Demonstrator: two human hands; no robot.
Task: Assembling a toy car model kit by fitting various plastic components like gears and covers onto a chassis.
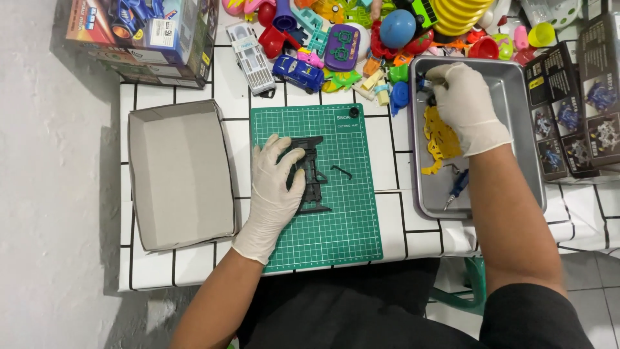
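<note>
A black plastic model-car chassis (314, 178) lies on a green cutting mat (342, 226). My left hand (276, 184), in a white glove, rests on the chassis's left side and holds it down. My right hand (465, 106), also gloved, is inside a metal tray (526, 129) at the right, fingers pinched on a small dark part near the tray's far left corner. Under that hand lies a yellow parts frame (439, 139). A blue-handled screwdriver (457, 187) sits lower in the tray. A small black loose piece (341, 171) and a black round part (354, 112) lie on the mat.
An open grey cardboard box lid (181, 178) stands left of the mat. A heap of colourful toys (361, 32), including a blue toy car (298, 72), fills the table's far edge. Printed boxes sit at the far left (145, 39) and right (581, 103).
</note>
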